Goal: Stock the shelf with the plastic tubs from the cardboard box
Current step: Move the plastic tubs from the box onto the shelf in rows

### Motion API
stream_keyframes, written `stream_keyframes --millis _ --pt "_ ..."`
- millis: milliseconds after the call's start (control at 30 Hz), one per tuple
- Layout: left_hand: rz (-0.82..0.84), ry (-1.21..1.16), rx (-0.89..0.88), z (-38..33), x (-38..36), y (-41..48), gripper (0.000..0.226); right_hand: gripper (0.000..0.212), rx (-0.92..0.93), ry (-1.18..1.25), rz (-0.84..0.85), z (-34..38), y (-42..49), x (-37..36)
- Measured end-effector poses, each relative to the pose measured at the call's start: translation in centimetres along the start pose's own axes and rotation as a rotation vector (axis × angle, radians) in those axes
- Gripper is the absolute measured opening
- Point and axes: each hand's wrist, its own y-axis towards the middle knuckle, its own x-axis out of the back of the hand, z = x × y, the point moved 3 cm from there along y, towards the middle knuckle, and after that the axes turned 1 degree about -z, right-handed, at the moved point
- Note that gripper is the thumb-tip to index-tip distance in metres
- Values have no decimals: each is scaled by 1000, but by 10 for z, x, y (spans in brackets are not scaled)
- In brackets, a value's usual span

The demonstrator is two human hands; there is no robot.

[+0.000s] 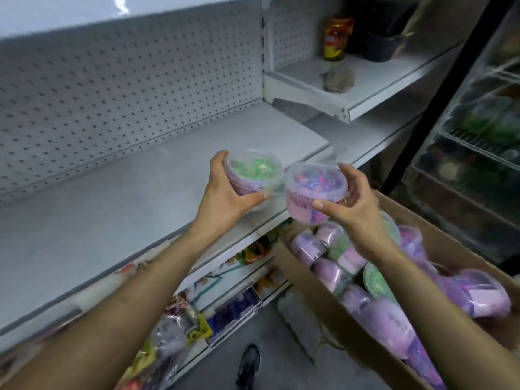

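Left hand [225,192] clasps a clear round plastic tub of green bits [254,168], right hand [356,205] a pink-filled clear tub [313,190], both over the front of the grey metal shelf [112,206]; best set flat, pushed back.

The left grip [225,192] curls round a green-filled tub [254,170] above the front edge of the grey shelf [112,215], while the right grip [351,204], just to its right, holds a pink-filled tub [315,187] just beside the first, with the open cardboard box [323,299] of purple tubs [365,277] below the right grip.
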Motion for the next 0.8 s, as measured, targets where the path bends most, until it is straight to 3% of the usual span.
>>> stream_keyframes --millis 400,800 --pt "-460 155 284 66 197 -140 118 96 34 58 539 18 -23 -210" --pt "-647 162 382 129 352 -218 112 93 47 92 704 41 -67 -393"
